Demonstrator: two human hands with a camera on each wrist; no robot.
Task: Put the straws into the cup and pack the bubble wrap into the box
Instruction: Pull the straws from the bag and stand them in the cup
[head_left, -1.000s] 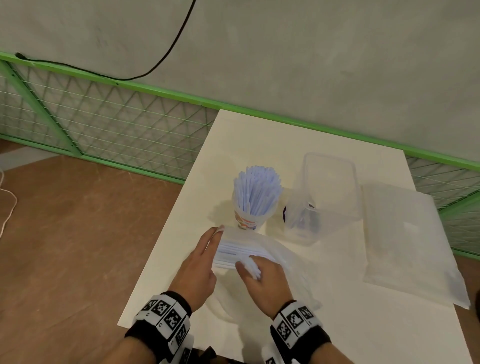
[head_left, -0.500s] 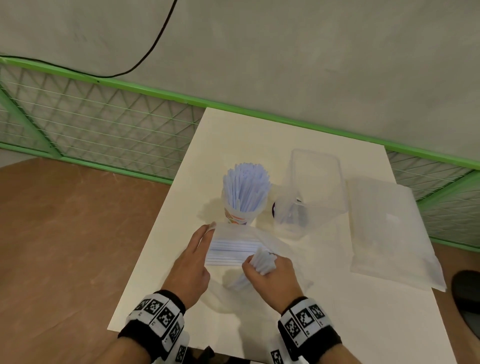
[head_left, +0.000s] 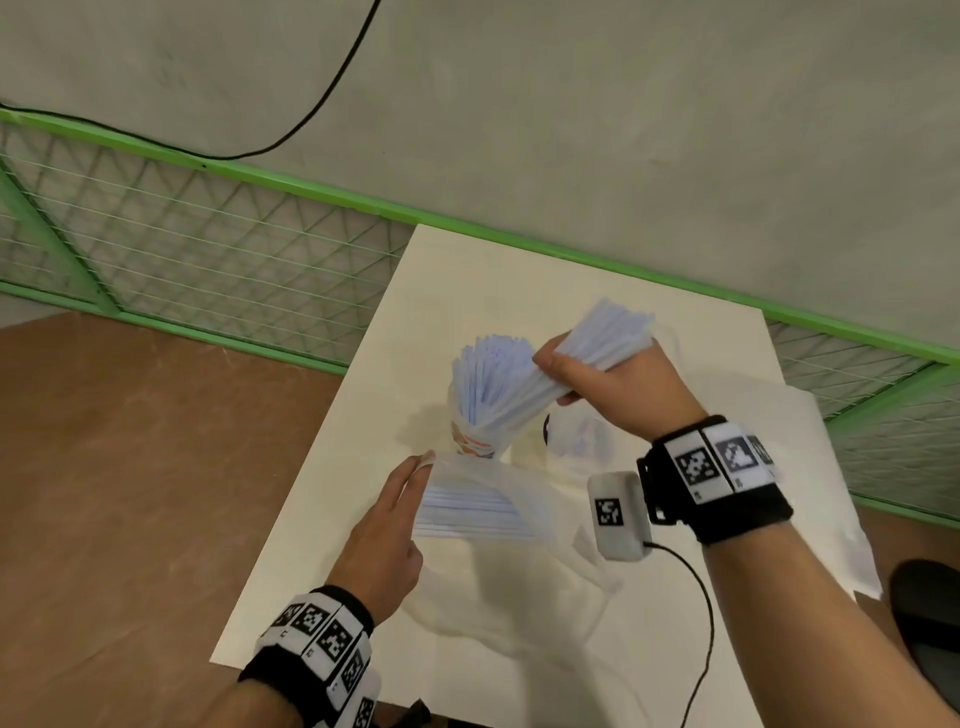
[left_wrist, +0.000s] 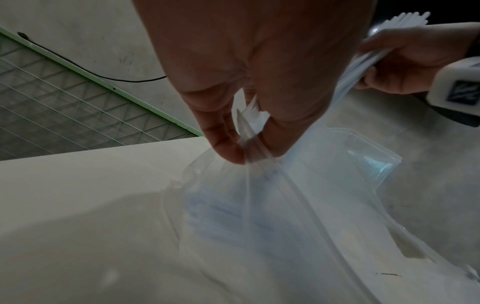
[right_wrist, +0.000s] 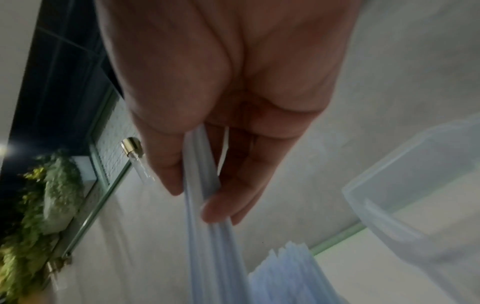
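My left hand (head_left: 382, 545) pinches the edge of the clear plastic bag (head_left: 498, 499) on the white table (head_left: 332, 499), thumb and fingertips closed on the film, a layer of straws inside it. Just beyond, the paper cup (head_left: 475, 441) stands upright, packed with straws. Above it my right hand (head_left: 618, 387) grips a tilted bundle of straws (head_left: 582, 358), lower ends at the cup's mouth. The clear box (right_wrist: 415, 195) stands right of the cup, the bubble wrap (head_left: 831, 467) flat beyond.

The white table (head_left: 332, 509) carries a straw-filled cup (head_left: 475, 444), a clear box (left_wrist: 363, 156), a plastic bag (head_left: 498, 519) near its front-left edge and bubble wrap (head_left: 810, 467) along its right edge.
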